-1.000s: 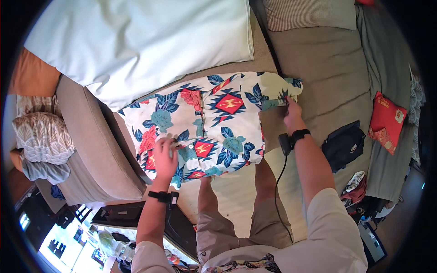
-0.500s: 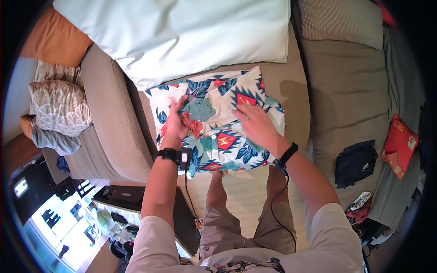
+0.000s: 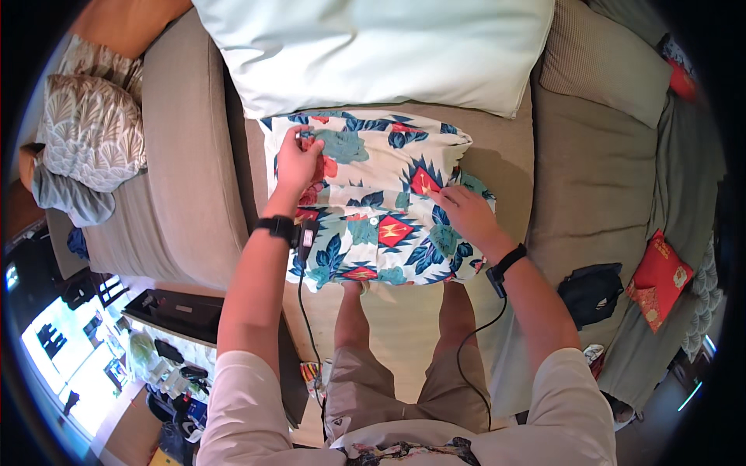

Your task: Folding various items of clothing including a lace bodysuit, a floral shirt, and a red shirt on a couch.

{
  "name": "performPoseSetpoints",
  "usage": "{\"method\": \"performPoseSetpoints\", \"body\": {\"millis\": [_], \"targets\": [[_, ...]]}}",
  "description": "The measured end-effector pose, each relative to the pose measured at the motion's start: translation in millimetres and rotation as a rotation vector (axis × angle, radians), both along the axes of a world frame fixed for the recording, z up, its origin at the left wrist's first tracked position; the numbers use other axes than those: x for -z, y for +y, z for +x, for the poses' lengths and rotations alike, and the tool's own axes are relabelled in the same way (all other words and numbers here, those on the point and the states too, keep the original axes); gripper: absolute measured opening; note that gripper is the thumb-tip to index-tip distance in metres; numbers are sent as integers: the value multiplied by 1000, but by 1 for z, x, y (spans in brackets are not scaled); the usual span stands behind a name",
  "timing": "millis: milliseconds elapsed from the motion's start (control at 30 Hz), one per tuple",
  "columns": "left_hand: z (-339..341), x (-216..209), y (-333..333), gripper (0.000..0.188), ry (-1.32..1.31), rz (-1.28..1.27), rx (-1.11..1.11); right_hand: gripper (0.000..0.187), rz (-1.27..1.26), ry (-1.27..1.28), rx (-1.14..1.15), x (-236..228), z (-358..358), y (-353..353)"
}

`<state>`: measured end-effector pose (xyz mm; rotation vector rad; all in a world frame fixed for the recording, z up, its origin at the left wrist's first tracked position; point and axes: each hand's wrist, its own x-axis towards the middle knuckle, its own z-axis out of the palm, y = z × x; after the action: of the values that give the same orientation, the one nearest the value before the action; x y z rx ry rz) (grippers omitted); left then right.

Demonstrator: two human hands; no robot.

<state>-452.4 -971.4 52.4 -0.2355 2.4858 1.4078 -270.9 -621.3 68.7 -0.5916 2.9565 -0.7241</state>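
A short, wide bundle of printed cloth, a button-up shirt (image 3: pixel 392 206) in cream with blue leaves and red diamonds, lies folded on the brown sofa seat in front of me. My left hand (image 3: pixel 298 163) is at its upper left part, thumb and fingers curled on the cloth beside a teal flower. On the right side, my right hand (image 3: pixel 470 217) has its fingers pressed together on the fabric at a red diamond. One white button shows near the shirt's middle. The fabric under both sets of fingertips is partly hidden.
Behind the shirt a large white cushion (image 3: pixel 381 58) leans on the sofa. A dark folded garment (image 3: pixel 590 297) and a red cushion (image 3: pixel 659 279) lie to the right. At left are the padded armrest (image 3: pixel 190 155) and a fan-patterned pillow (image 3: pixel 93 132). Cables hang from both wristbands.
The shirt's pointed upper right corner now forms a rounded fold. My left hand has moved up and its fingers have curled; my right hand has shifted slightly right and down.
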Motion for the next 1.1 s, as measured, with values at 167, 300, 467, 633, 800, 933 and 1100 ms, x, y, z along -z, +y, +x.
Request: {"method": "performPoseSetpoints", "body": {"millis": [167, 300, 467, 633, 800, 933, 1100], "targets": [[-1, 8, -28, 74, 281, -808, -82, 34, -83, 106, 397, 6, -28, 5], [-2, 3, -35, 87, -81, -689, -210, 46, -536, -366, 790, 27, -79, 11], [-16, -5, -46, 47, -275, -23, -49, 44, -707, -900, 707, 28, -102, 12], [-42, -33, -54, 26, -291, 209, 1, 26, -831, -688, 792, -12, -116, 30], [-90, -101, -51, 28, 109, 130, 48, 25, -830, -183, 626, -58, -156, 60], [-107, -141, -44, 31, 332, 229, -6, 28, -774, 155, 509, -85, -174, 62], [-142, -184, -32, 25, 524, 224, 16, 29, -582, 325, 582, -123, -207, 70]]}}
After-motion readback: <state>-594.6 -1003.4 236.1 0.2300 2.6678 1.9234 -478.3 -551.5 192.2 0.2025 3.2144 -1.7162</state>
